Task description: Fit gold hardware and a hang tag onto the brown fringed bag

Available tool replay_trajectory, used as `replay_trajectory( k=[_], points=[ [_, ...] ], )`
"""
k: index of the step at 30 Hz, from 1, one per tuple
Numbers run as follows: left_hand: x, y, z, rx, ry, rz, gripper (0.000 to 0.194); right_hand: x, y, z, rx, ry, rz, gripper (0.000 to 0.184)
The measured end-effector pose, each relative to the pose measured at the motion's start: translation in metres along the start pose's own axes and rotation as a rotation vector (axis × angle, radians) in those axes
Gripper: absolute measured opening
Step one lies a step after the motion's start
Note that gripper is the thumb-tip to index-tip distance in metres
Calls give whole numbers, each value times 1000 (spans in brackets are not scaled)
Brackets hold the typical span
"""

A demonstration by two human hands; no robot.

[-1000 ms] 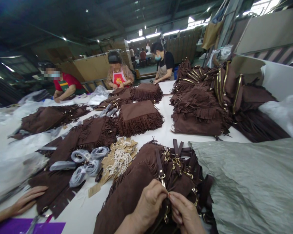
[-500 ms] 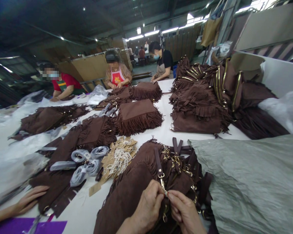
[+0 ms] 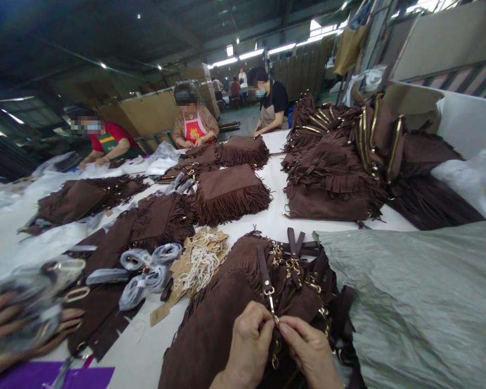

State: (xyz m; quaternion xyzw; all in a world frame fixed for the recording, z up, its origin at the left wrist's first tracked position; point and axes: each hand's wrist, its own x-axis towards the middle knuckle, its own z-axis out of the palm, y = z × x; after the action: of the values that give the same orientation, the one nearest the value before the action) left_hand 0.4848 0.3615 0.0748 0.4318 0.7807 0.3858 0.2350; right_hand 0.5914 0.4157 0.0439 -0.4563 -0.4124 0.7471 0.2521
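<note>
Left hand (image 3: 249, 337) pinching gold swivel clasp (image 3: 271, 302) on brown strap (image 3: 263, 270), over fringed bag (image 3: 213, 319). Right hand (image 3: 310, 346): fingers closed at clasp's lower end, exact grip hidden. Tip: steady clasp, don't twist strap.

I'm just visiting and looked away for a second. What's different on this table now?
At the lower left, a co-worker's hand has come in from the left edge with a blurred bundle of plastic-wrapped coils. Nothing is visibly let go. The person's left hand and right hand stay at the gold clasp, and the brown fringed bag beyond lies as before.
</note>
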Motion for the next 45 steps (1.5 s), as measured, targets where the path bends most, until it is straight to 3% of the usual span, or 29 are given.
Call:
replay_trajectory(
  k=[7, 15, 22, 33, 45],
  points=[
    [2, 3, -2, -98, -15, -135, 12, 0, -1, -1, -62, -14, -65, 31],
    [2, 7, -1, -114, 8, -211, 12, 5, 2, 0, 119, -76, 64, 39],
    [-3, 2, 0, 3, 14, -59, 12, 6, -6, -1, 123, -107, 82, 39],
    [-5, 3, 1, -11, 9, -154, 9, 11, -5, 0, 59, -194, 120, 42],
    [-12, -5, 3, 124, 38, 62, 11, 6, -12, -6, -189, -322, -19, 38]
  ],
)
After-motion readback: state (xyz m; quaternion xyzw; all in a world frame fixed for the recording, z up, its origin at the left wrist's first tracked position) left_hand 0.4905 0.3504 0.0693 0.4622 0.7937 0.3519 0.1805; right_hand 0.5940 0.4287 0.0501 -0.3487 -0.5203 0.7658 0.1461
